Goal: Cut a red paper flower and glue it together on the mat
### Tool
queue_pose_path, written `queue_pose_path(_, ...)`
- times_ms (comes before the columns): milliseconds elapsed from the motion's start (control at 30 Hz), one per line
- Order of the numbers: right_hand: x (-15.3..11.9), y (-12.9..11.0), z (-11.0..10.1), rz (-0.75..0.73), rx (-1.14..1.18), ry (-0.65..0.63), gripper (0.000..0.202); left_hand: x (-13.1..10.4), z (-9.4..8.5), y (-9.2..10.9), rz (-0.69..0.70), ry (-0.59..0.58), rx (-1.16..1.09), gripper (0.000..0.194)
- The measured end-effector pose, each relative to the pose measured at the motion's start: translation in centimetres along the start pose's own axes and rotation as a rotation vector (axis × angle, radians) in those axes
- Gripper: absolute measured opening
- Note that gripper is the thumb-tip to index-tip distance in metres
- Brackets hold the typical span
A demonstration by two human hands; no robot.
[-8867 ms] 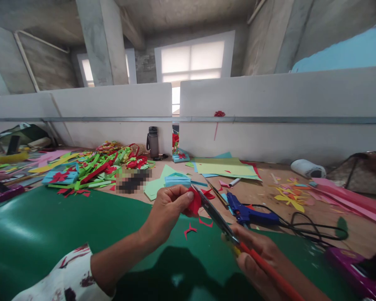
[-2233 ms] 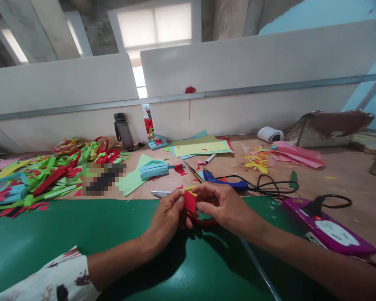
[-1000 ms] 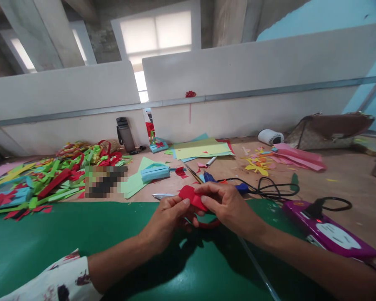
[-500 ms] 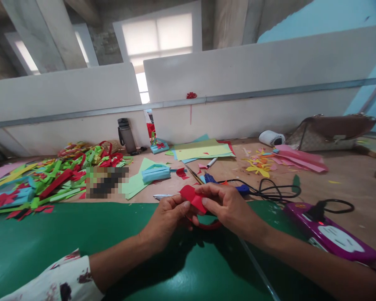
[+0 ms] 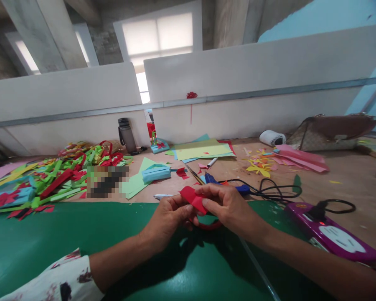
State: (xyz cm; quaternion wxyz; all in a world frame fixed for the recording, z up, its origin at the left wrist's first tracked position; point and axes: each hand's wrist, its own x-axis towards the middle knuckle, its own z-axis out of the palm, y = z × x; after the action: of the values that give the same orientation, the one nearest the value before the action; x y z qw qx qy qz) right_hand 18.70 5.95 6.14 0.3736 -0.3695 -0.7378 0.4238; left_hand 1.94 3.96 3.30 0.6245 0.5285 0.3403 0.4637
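Observation:
A folded piece of red paper (image 5: 192, 198) is pinched between both my hands, above the green mat. My left hand (image 5: 172, 213) grips its left and lower edge with thumb and fingers. From the other side, my right hand (image 5: 221, 202) holds its right edge between thumb and fingertips. Below the hands shows a red curved handle (image 5: 209, 226), mostly covered by my fingers, and a pointed silver blade (image 5: 162, 196) sticks out beyond my left hand. Just behind my right hand lies a blue glue gun (image 5: 210, 179), partly hidden.
A green mat (image 5: 50, 246) covers the table's front. Paper scraps (image 5: 90, 161) are heaped at left. A light blue paper bag (image 5: 156, 173), a bottle (image 5: 127, 136) and paper sheets (image 5: 203, 149) lie behind. At right are a purple power strip (image 5: 335, 234), black cable (image 5: 275, 190) and clear stick (image 5: 258, 267).
My left thumb and fingers have shifted slightly on the red paper. Both hands stay in nearly the same place, and the surroundings look unchanged.

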Motion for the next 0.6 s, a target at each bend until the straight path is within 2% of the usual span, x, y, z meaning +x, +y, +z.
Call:
queue_pose_path(400, -0.16, -0.46, 0.08, 0.002, 0.050, -0.019, 0.018, -0.13, 0.23, 0.22, -0.011, 0.027, 0.001, 0.017)
queue_pose_path(600, -0.09, -0.57, 0.25, 0.050, 0.117, -0.060, 0.019, -0.17, 0.25, 0.23, -0.018, 0.027, 0.005, 0.015)
